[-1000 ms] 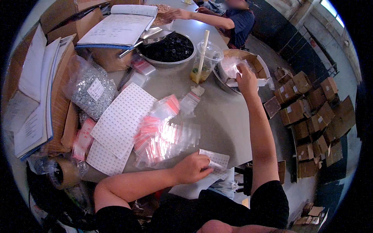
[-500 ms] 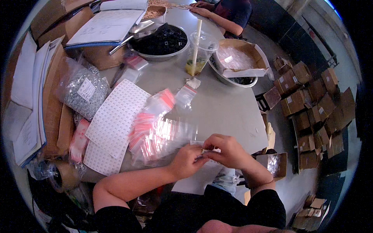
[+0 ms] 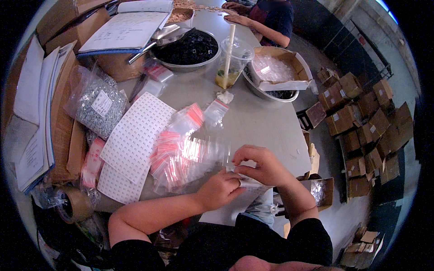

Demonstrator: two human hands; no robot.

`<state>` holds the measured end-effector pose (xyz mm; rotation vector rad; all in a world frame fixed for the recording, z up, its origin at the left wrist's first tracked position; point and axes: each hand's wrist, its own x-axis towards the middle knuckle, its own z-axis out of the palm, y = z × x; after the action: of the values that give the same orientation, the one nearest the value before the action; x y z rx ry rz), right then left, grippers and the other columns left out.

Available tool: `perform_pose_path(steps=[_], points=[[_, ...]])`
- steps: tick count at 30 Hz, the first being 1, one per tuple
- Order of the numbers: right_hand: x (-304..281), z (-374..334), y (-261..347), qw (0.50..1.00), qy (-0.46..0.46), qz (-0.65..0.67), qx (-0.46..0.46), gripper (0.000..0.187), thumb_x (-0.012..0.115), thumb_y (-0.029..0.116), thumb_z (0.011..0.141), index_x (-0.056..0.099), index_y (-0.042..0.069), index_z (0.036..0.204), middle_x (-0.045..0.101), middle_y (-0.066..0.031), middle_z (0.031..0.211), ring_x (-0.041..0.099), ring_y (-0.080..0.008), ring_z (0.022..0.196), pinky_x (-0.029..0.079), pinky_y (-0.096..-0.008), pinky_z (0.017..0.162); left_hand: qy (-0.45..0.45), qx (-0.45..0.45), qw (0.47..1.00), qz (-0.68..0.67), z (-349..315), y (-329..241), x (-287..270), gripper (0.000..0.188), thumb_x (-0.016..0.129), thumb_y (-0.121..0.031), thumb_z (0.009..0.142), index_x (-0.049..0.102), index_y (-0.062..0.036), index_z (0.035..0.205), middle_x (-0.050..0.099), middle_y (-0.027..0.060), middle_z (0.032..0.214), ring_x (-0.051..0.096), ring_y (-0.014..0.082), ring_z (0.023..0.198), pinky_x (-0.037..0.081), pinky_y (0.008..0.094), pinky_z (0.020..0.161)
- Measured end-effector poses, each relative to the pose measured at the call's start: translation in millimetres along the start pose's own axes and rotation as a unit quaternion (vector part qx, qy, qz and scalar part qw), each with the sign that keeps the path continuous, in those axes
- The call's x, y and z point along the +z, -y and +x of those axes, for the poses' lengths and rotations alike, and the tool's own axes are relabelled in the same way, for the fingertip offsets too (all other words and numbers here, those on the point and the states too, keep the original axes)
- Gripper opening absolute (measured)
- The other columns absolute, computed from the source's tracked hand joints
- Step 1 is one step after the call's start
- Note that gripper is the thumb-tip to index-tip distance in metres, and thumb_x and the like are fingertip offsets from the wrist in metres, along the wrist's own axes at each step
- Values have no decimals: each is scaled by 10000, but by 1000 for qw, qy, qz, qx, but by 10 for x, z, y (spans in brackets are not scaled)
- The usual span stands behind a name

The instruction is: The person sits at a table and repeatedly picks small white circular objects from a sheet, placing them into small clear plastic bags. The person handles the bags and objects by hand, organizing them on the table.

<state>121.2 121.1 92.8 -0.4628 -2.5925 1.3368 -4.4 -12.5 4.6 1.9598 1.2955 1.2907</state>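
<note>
My left hand (image 3: 218, 191) is closed, low over the table's near edge. Just right of it, my right hand (image 3: 258, 165) is curled, its thumb and index finger together at a small whitish piece too small to name. What my left fingers hold is hidden. Below both hands lies a white sheet (image 3: 219, 216), reaching over the table edge toward my lap. Left of my hands spreads a pile of small clear zip bags (image 3: 169, 156) with red strips. Beside the pile are white label sheets (image 3: 135, 131) printed with rows of small marks.
A bag of metal screws (image 3: 97, 108) sits at the left by cardboard boxes. Farther back are a bowl of black parts (image 3: 190, 49) with a metal scoop (image 3: 165, 34), a drink cup (image 3: 230, 67) with a straw, and a carton of clear plastic pieces (image 3: 275, 67). A person (image 3: 266, 22) sits beyond.
My right hand has lifted and shifted slightly up and away from my left hand, opening a gap between them. My left hand has turned a little. The person at the back has moved slightly.
</note>
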Motion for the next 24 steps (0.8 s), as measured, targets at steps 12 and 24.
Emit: perform_pose_path(steps=[12, 24], points=[[104, 92, 42, 995, 62, -70, 31, 231, 708, 65, 807, 554, 19, 973, 629, -126, 829, 654, -247, 766, 518, -329, 688, 19, 28, 999, -7, -13, 6, 15, 190, 642, -169, 870, 609, 8, 808, 633, 163, 906, 581, 353, 975, 457, 434, 892], [185, 597, -646, 981, 10, -184, 62, 178, 625, 140, 835, 557, 38, 966, 626, -194, 918, 598, -396, 869, 476, -468, 746, 23, 34, 999, -21, 0, 8, 12, 234, 666, -189, 859, 557, -29, 728, 631, 136, 864, 614, 318, 813, 460, 420, 785]])
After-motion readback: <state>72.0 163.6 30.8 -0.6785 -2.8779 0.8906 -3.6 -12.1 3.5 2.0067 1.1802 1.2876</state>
